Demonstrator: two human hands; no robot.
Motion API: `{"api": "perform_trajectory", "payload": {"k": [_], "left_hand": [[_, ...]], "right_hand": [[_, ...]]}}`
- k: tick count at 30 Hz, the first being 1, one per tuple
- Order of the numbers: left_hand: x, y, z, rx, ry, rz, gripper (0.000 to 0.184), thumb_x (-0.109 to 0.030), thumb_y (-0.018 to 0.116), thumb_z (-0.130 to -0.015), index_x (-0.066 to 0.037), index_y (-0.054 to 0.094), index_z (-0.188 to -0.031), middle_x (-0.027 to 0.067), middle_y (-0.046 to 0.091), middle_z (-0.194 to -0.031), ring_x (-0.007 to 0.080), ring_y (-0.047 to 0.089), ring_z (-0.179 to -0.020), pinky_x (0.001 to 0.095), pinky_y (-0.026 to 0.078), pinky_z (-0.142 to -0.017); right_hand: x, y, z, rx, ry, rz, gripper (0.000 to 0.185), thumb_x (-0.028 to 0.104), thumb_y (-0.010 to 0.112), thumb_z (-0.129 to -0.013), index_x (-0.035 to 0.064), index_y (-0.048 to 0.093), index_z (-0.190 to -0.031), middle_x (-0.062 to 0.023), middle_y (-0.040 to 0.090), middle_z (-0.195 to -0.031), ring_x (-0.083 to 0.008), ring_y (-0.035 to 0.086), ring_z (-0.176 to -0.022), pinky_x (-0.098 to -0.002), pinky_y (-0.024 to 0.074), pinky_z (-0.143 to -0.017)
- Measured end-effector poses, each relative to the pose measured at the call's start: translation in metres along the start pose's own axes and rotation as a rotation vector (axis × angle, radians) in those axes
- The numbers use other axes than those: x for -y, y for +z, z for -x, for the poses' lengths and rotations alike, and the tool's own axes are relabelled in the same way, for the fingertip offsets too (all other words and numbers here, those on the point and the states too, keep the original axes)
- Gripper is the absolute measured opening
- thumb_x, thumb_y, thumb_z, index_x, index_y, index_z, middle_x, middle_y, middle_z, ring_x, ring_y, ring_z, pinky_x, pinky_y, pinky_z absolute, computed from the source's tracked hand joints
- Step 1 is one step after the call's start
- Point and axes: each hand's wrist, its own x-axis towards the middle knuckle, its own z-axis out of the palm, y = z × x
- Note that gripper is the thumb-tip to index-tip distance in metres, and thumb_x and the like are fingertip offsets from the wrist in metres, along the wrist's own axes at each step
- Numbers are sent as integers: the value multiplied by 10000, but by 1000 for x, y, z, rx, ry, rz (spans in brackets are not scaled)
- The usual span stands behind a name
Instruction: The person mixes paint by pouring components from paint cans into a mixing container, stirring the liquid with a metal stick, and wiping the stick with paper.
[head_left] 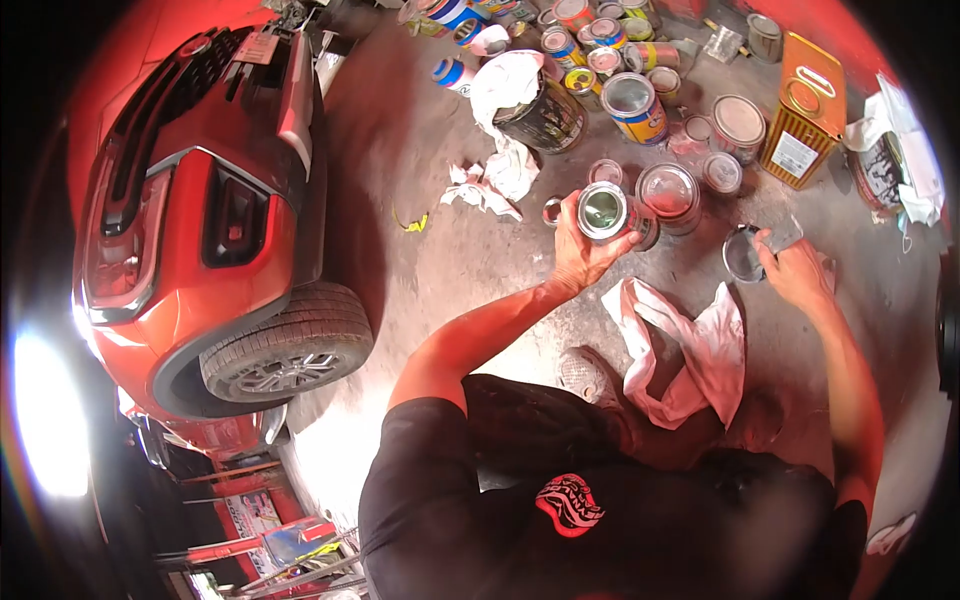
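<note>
1. In the head view's centre, our left hand [585, 254] is clamped around an open can [605, 212], rim towards us.
2. Right of centre, our right hand [798, 270] touches a dark-rimmed disc [742, 255] at its edge; we cannot tell whether it grips.
3. Bare floor [405, 170] opens left of centre; other cans [634, 108] crowd the upper edge.

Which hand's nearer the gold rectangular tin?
Right. In view, the right hand is below the gold rectangular tin; the left hand, gripping an open can, is farther off, lower left.

Both arms [480, 332] reach forward — left grip [582, 258] curled, right grip [798, 270] pinching.
</note>
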Motion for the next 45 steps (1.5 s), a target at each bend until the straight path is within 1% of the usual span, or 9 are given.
{"api": "perform_trajectory", "payload": {"k": [20, 28, 30, 31, 32, 36, 38, 40, 45], "left_hand": [[38, 31, -3, 108, -214, 60, 926, -372, 880, -642, 12, 318, -1270, 214, 585, -1182, 337, 595, -1110, 406, 477, -929], [59, 42, 6, 190, -224, -146, 1108, -513, 866, -610, 17, 211, -1330, 222, 597, -1192, 346, 587, -1145, 422, 472, -946], [52, 36, 28, 468, -630, -357, 1044, -560, 793, -657, 51, 306, -1349, 288, 599, -1162, 413, 597, -1094, 461, 487, -911], [81, 46, 45, 727, -627, -457, 973, -596, 753, -672, 42, 399, -1316, 284, 613, -1144, 412, 609, -1070, 461, 494, -903], [108, 56, 60, 984, -614, -560, 919, -632, 713, -687, 33, 492, -1283, 280, 627, -1126, 412, 621, -1047, 461, 500, -895], [50, 49, 55, 935, -172, -279, 621, -530, 651, -786, -35, 622, -1160, 199, 654, -1113, 401, 621, -1037, 456, 499, -898], [-1, 47, 23, 802, 37, -279, 435, -404, 632, -851, -32, 642, -1077, 181, 662, -1040, 377, 636, -959, 473, 500, -857], [-46, 48, -15, 327, 460, -278, 283, -298, 668, -868, -47, 641, -997, 163, 664, -950, 365, 643, -880, 456, 513, -783], [-127, 76, -108, 290, 551, -168, 351, -262, 709, -832, -38, 584, -1071, 191, 610, -1089, 389, 600, -961, 464, 500, -799]], "right_hand": [[1, 9, -3, -18, 85, -64, 196, 193, 546, -924, 36, 606, -1024, -233, 639, -907, -429, 614, -854, -481, 471, -725], [6, 2, -2, 27, 120, -53, 221, 215, 544, -927, 23, 611, -1013, -235, 638, -931, -432, 612, -879, -484, 466, -732], [1, 0, 1, 49, 131, -62, 227, 216, 545, -926, 17, 616, -1006, -238, 640, -947, -433, 613, -887, -483, 466, -739], [-1, -3, -5, 131, 222, 7, 242, 227, 555, -919, 15, 626, -1012, -238, 646, -954, -429, 616, -898, -478, 470, -756], [-2, -7, -8, 210, 312, 75, 257, 237, 565, -912, 13, 636, -1018, -237, 653, -960, -426, 618, -910, -473, 474, -774], [-11, -1, -6, -191, 267, -47, 298, 261, 591, -883, 21, 666, -1042, -231, 669, -983, -405, 631, -947, -450, 485, -828], [-31, 10, -9, -19, 360, -93, 336, 264, 610, -846, 21, 686, -1065, -226, 676, -1016, -384, 638, -986, -426, 491, -873], [-35, 22, -7, -16, 377, -149, 345, 258, 610, -834, 18, 689, -1069, -229, 674, -1031, -377, 641, -996, -420, 491, -882], [-27, -1, -5, 28, 464, -203, 356, 248, 612, -815, 1, 694, -1058, -232, 673, -1049, -366, 636, -1029, -413, 488, -901]]}}
